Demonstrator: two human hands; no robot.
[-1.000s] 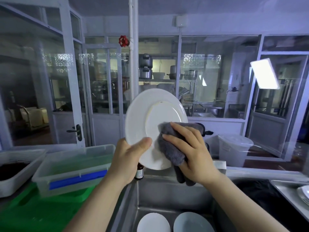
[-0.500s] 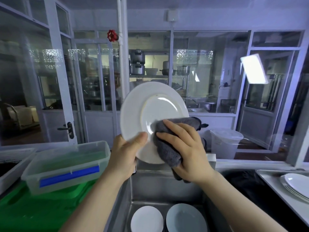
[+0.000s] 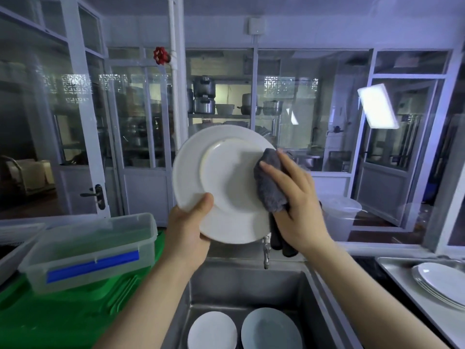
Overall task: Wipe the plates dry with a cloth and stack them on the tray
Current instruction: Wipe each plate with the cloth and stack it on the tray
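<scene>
While the sink (image 3: 251,285) sits below both hands, a white plate (image 3: 226,182) stands nearly upright above it, underside toward the camera; the left hand (image 3: 187,233) grips its lower-left rim, thumb on the near side, and the right hand (image 3: 297,205) presses a grey cloth (image 3: 270,182) to its right edge, fingers (image 3: 274,172) curled over the cloth
</scene>
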